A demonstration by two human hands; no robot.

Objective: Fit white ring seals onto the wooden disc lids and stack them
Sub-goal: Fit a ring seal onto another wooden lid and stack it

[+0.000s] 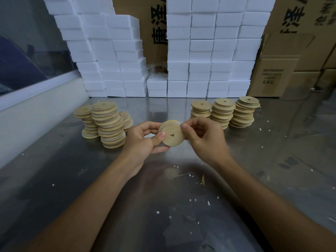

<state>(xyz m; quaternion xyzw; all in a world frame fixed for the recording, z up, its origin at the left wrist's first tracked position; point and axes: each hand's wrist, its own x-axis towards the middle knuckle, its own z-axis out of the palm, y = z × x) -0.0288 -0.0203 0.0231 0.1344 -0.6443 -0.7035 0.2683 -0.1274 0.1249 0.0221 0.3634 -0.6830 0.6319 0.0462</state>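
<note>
A wooden disc lid (172, 135) with a small heart-shaped hole is held upright above the steel table (72, 170), between both hands. My left hand (145, 140) grips its left edge, thumb on the face. My right hand (203, 137) pinches its right edge with thumb and fingers. A pale ring edge shows along the lid's upper left rim. On the left stand leaning stacks of lids with white seals (109, 124). On the right stand three stacks of bare wooden lids (224, 112).
White foam blocks (200, 51) are piled high along the table's back, with cardboard boxes (283, 70) behind and to the right. A white ledge (36, 110) borders the left side. Foam crumbs dot the table. A clear bag (190, 206) lies near the front.
</note>
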